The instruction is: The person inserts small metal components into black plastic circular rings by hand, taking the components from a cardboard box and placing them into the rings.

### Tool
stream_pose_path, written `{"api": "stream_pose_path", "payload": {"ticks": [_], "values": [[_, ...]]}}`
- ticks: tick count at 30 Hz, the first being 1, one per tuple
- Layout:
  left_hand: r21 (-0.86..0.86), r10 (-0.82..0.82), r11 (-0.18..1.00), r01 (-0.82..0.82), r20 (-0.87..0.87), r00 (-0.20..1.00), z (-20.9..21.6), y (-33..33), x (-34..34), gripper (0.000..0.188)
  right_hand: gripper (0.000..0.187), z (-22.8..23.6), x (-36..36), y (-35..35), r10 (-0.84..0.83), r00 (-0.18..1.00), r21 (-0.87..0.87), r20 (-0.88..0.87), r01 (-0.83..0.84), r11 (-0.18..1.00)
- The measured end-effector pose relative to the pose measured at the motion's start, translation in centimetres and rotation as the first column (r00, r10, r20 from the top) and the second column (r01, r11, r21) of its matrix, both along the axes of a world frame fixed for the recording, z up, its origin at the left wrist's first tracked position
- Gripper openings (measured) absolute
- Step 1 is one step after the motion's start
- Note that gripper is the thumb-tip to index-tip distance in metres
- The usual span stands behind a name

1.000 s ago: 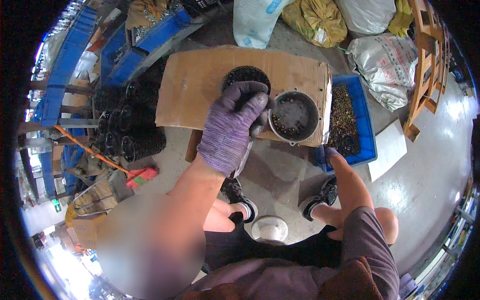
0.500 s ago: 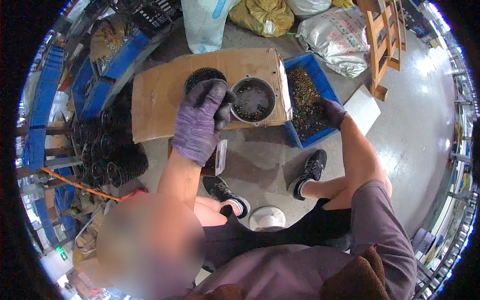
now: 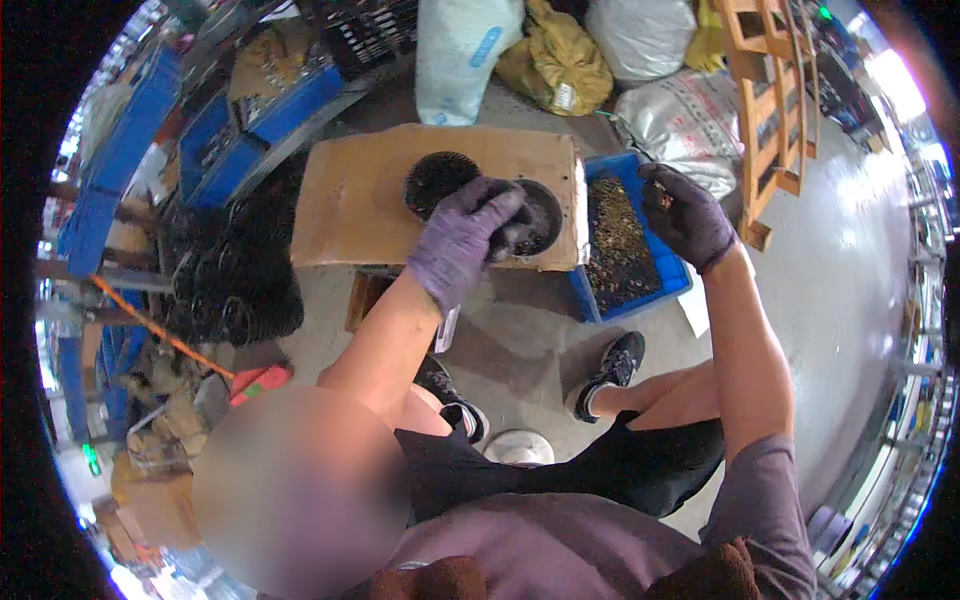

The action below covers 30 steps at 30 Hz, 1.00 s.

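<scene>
My left hand (image 3: pixel 462 235), in a purple glove with dark fingers, is closed over the near left part of a round pan (image 3: pixel 544 222). Whatever its fingers hold, if anything, is hidden. Just beyond that hand, a black round tray with a toothed rim (image 3: pixel 440 182) lies on the cardboard (image 3: pixel 350 190). My right hand (image 3: pixel 692 222), gloved alike, is raised over the right edge of a blue bin (image 3: pixel 655 295). Its fingers curl around a few small brownish pieces (image 3: pixel 660 200). Small brass-coloured and dark pieces (image 3: pixel 618 235) lie in the bin.
Stacked black ringed trays (image 3: pixel 240 270) stand at left, below blue bins (image 3: pixel 215 165). Full sacks (image 3: pixel 470 60) line the far side. A wooden pallet (image 3: pixel 770 110) leans at far right. A white round stool base (image 3: pixel 520 447) sits between my feet.
My right hand has risen out of the blue bin with small pieces in its fingers. My left hand has moved right from the black tray to the pan. The whole view has shifted.
</scene>
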<state>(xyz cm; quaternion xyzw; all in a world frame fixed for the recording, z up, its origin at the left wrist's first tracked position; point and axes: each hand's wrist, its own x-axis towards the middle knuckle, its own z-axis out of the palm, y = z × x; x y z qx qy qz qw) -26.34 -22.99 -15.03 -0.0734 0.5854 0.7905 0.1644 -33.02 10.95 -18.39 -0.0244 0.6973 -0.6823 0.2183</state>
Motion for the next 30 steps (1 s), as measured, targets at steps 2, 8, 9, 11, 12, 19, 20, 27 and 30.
{"api": "stream_pose_path", "payload": {"ticks": [2,8,9,11,12,19,20,27,30], "values": [[-0.103,-0.019,0.995,0.016,-0.026,0.999,1.0,1.2,0.2,0.023,0.029,2.8,1.7,-4.2,-0.144,0.944,-0.374,0.297,0.254,0.892],[-0.091,-0.036,0.995,0.032,-0.043,0.998,-0.6,0.7,-0.3,0.025,0.027,2.1,2.6,-9.5,0.174,0.896,-0.685,0.409,0.175,0.707],[-0.047,-0.015,0.999,0.015,-0.001,1.000,-0.9,0.7,-0.5,0.023,0.027,2.7,3.1,-11.0,0.044,0.918,-0.569,0.393,0.205,0.796],[-0.010,0.007,1.000,-0.006,0.042,0.999,-0.9,0.7,-0.8,0.021,0.028,2.4,2.9,-11.5,-0.039,0.935,-0.538,0.353,0.237,0.809],[-0.073,0.014,0.997,-0.012,0.031,0.999,-0.6,0.5,-0.8,0.020,0.028,1.7,2.3,-10.6,-0.038,0.933,-0.540,0.358,0.239,0.807],[-0.099,0.018,0.995,-0.012,0.063,0.998,-1.6,0.0,-1.3,0.016,0.027,0.3,-1.0,-6.0,-0.363,0.836,-0.162,0.413,0.459,0.874],[-0.082,0.028,0.996,-0.021,0.078,0.997,-1.6,0.2,-1.4,0.015,0.027,-0.8,-1.2,-4.6,-0.373,0.833,-0.155,0.408,0.467,0.871],[-0.085,0.012,0.996,-0.011,0.017,1.000,-1.8,0.6,-1.1,0.013,0.026,0.5,0.9,-6.7,0.000,0.999,-0.181,0.052,0.010,0.983],[-0.004,-0.046,0.999,0.046,0.026,0.999,-2.7,0.6,-0.8,0.013,0.027,1.7,2.4,-9.6,0.148,0.983,0.132,-0.112,-0.133,0.982]]}}
